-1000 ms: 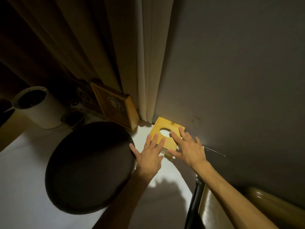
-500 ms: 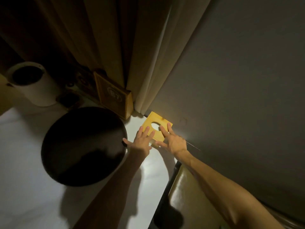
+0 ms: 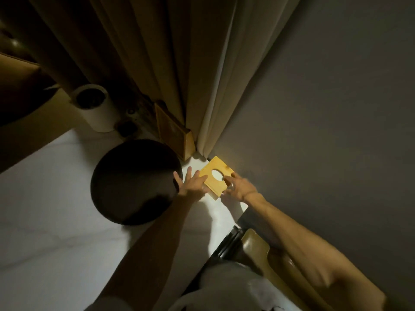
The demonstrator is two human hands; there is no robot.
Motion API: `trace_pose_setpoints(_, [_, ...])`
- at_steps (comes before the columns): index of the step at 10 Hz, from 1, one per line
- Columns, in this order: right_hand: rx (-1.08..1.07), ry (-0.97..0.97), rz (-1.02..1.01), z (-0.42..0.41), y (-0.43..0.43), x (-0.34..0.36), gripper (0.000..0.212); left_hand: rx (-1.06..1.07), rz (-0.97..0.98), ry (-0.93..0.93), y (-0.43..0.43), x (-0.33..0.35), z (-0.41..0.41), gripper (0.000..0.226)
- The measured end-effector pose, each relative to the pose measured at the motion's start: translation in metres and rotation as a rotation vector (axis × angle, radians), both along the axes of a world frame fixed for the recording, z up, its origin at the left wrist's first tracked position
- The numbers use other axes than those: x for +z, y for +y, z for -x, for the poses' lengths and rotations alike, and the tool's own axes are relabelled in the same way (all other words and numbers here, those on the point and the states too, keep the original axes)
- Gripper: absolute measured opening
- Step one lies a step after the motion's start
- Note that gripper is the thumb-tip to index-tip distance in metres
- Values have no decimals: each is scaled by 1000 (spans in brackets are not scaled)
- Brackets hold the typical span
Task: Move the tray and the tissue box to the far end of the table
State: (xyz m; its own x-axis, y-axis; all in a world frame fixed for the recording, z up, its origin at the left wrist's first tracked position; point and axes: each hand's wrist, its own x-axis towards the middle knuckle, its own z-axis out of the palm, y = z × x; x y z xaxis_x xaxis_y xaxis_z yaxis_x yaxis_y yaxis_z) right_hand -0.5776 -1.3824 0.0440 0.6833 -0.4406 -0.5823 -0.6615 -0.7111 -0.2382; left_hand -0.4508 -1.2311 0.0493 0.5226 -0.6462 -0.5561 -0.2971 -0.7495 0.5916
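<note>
Resting at far worktop (image 3: 56, 221) corner against wall: yellow tissue box (image 3: 216, 176). Touching its 9 o'clock edge, fingers spread: left hand (image 3: 193, 184). Touching its 3 o'clock side, fingers loosely curled: right hand (image 3: 239, 187). Lying at box's 9 o'clock: dark round tray (image 3: 134, 181).

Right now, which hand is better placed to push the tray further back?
Left. The left hand lies between the tissue box and the tray, beside its rim; the right hand is beyond the box.

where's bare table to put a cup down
Bare white table lies left of and in front of the round dark tray. The far corner is crowded: tissue box, both hands, white canister, wooden box.
</note>
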Motion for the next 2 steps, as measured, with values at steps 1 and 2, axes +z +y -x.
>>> trace_pose_setpoints(1, [-45, -57, -16, -16, 11, 16, 37, 64, -48, -113, 33, 29, -5, 41])
trace_pose_setpoints(2, [18, -46, -24, -46, 33, 27, 26, 226, -141, -231, 80, 45, -25, 32])
